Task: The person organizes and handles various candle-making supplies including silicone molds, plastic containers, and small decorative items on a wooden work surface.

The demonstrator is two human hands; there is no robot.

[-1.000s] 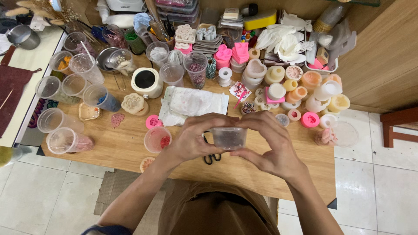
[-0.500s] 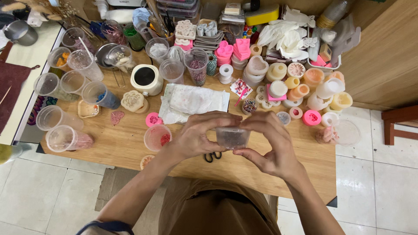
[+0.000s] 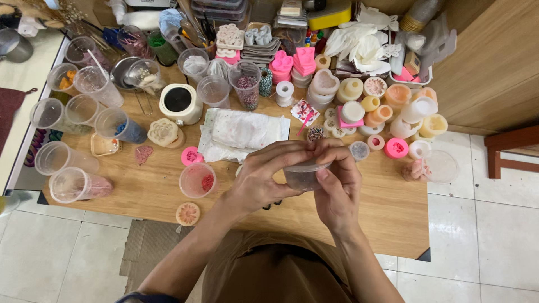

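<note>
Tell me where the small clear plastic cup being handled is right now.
In the head view, the small clear cup is held between the left hand and right hand, above the wooden table's near edge.

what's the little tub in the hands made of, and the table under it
The small tub, held by the left hand and right hand, looks like thin clear plastic: dark contents show through. The table looks like light wood or wood-look laminate, matte, with visible grain.

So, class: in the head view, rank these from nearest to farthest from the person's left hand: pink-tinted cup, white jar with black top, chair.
1. pink-tinted cup, just left of the left hand
2. white jar with black top, farther back on the left
3. chair, far right
</note>
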